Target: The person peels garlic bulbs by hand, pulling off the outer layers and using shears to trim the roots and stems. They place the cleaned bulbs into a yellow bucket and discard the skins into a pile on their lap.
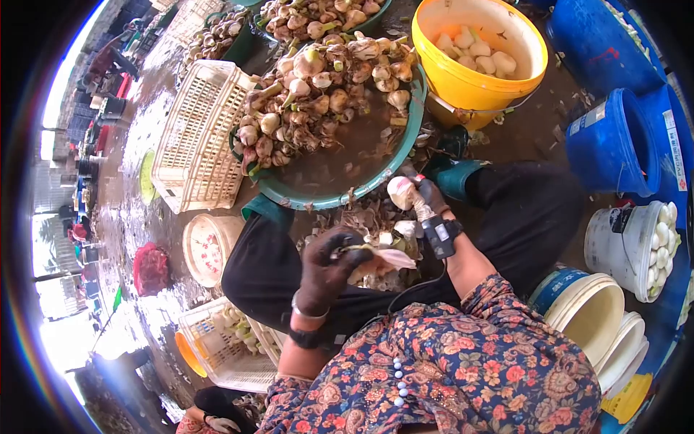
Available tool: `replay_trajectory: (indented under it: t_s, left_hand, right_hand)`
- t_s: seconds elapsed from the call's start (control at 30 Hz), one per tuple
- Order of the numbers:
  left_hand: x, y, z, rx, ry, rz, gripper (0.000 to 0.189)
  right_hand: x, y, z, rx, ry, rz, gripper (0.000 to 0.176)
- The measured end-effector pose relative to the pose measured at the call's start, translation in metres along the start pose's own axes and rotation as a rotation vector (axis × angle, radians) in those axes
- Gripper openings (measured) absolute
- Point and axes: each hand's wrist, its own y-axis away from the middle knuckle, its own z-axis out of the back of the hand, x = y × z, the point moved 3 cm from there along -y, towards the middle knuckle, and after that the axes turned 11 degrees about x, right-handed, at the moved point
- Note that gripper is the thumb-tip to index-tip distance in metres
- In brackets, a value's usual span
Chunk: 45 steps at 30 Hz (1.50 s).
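Note:
My left hand (pixel 331 266), in a dark glove, is closed with thumb and fingers pinching a pale pinkish strip of garlic skin (pixel 394 257). My right hand (pixel 432 197), also gloved, is closed around a whitish garlic bulb (pixel 402 192) with some purple on it. A small red piece shows beside that bulb; I cannot make out what it belongs to. The two hands are apart, above my lap. Between my legs lies a heap of garlic peelings (pixel 369 220). Just beyond is a green basin (pixel 318 200) heaped with unpeeled garlic bulbs (pixel 325 94).
A yellow bucket (pixel 463 94) with peeled bulbs stands beyond my right knee. At right are a blue bucket (pixel 607 145), a white bucket (pixel 614 239) full of white bulbs and stacked pails (pixel 578 311). Plastic crates (pixel 199 137) and a pink-white tub (pixel 210 246) are at left.

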Motion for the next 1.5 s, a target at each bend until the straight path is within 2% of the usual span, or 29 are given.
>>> replay_trajectory:
  t_s: [0.07,0.1,0.17,0.2,0.3,0.37,0.4,0.43,0.47,0.5,0.53,0.57,0.67,0.7,0.73,0.77,0.8,0.87,0.9,0.93,1.0,1.07,1.13,1.3,1.37,1.4,1.43,1.47,1.5]
  left_hand:
    - [-0.004,0.002,0.007,0.246,0.226,0.242,0.016]
    - [0.018,-0.001,0.003,0.304,0.143,0.373,0.033]
    - [0.050,-0.011,-0.003,0.239,-0.066,0.237,0.041]
    - [0.054,-0.018,-0.007,0.189,-0.268,0.108,0.049]
    - [0.067,-0.039,-0.012,-0.121,-0.423,0.048,0.055]
    - [0.073,-0.047,-0.016,-0.092,-0.503,0.033,0.052]
    - [0.075,-0.050,-0.018,-0.054,-0.590,0.015,0.050]
    - [0.076,-0.050,-0.019,-0.106,-0.593,-0.057,0.037]
    - [0.081,-0.050,-0.019,-0.101,-0.594,-0.056,0.037]
    - [0.087,-0.049,-0.021,-0.079,-0.581,-0.054,0.031]
    - [0.093,-0.048,-0.023,-0.057,-0.567,-0.051,0.024]
    - [0.095,-0.043,-0.024,-0.055,-0.567,-0.050,0.024]
    - [0.103,-0.019,-0.040,0.368,-0.679,0.030,0.012]
    - [0.101,-0.012,-0.039,0.371,-0.679,0.029,0.012]
    - [0.102,-0.002,-0.036,0.493,-0.706,0.158,0.013]
    - [0.104,0.005,-0.036,0.613,-0.726,0.293,0.014]
    - [0.103,0.005,-0.035,0.612,-0.723,0.298,0.014]
    - [0.094,-0.010,-0.017,0.101,-0.502,0.217,0.017]
    - [0.082,-0.020,-0.012,-0.053,-0.456,0.162,0.019]
    - [0.075,-0.031,-0.010,-0.061,-0.457,0.161,0.019]
    - [0.058,-0.047,-0.006,-0.199,-0.577,-0.074,0.020]
    - [0.068,-0.053,-0.005,-0.089,-0.588,-0.087,0.022]
    - [0.074,-0.056,-0.008,-0.003,-0.676,-0.194,0.025]
    - [0.080,-0.048,-0.019,0.089,-0.706,-0.006,0.015]
    - [0.078,-0.036,-0.030,0.302,-0.691,-0.064,0.008]
    - [0.084,-0.024,-0.043,0.544,-0.802,0.033,0.008]
    - [0.085,-0.009,-0.051,0.665,-0.804,0.039,0.008]
    - [0.107,0.007,-0.055,0.657,-0.762,0.128,0.018]
    - [0.110,0.009,-0.051,0.738,-0.812,0.232,0.026]
  right_hand:
    - [0.001,-0.001,-0.018,-0.280,0.079,0.047,0.035]
    - [-0.001,-0.002,-0.026,-0.274,0.081,0.038,0.035]
    - [-0.003,-0.010,-0.049,-0.176,0.101,0.037,0.036]
    - [0.002,-0.008,-0.081,-0.262,0.160,0.036,0.034]
    - [-0.013,-0.011,-0.067,-0.262,0.140,0.077,0.026]
    - [-0.012,-0.006,-0.077,-0.229,0.530,-0.006,0.020]
    - [-0.008,-0.005,-0.081,-0.227,0.532,-0.008,0.020]
    - [0.002,-0.003,-0.090,-0.141,1.099,0.101,0.019]
    - [0.005,0.001,-0.099,-0.041,1.661,0.216,0.019]
    - [0.001,0.001,-0.082,-0.132,1.286,0.119,0.016]
    - [-0.003,0.000,-0.075,-0.137,1.283,0.118,0.016]
    - [-0.004,0.000,-0.071,-0.186,1.405,0.186,0.014]
    - [0.007,-0.005,-0.067,-0.281,1.657,0.328,0.017]
    - [0.016,-0.007,-0.064,-0.424,1.143,0.222,0.018]
    - [0.018,-0.007,-0.064,-0.534,0.622,0.118,0.020]
    - [0.019,-0.006,-0.072,-0.515,0.632,0.126,0.022]
    - [0.017,-0.005,-0.080,-0.515,0.630,0.121,0.022]
    - [0.013,-0.005,-0.102,-0.410,0.817,0.170,0.024]
    - [0.011,-0.005,-0.109,-0.422,0.845,0.148,0.024]
    - [0.011,-0.006,-0.111,-0.414,0.848,0.146,0.024]
    - [0.009,-0.007,-0.115,-0.381,0.846,0.083,0.023]
    - [0.007,-0.005,-0.115,-0.375,0.734,0.081,0.020]
    - [0.008,-0.002,-0.112,-0.389,0.925,0.015,0.018]
    - [0.001,0.000,-0.093,-0.456,0.798,0.028,0.019]
    - [0.001,-0.005,-0.057,-0.424,0.875,0.128,0.025]
    - [0.008,-0.009,-0.060,-0.347,0.937,0.177,0.030]
    - [0.006,-0.003,-0.051,-0.509,0.307,0.006,0.037]
    - [0.003,-0.007,-0.028,-0.529,0.208,0.188,0.036]
    - [0.007,-0.006,-0.037,-0.519,0.127,0.098,0.034]
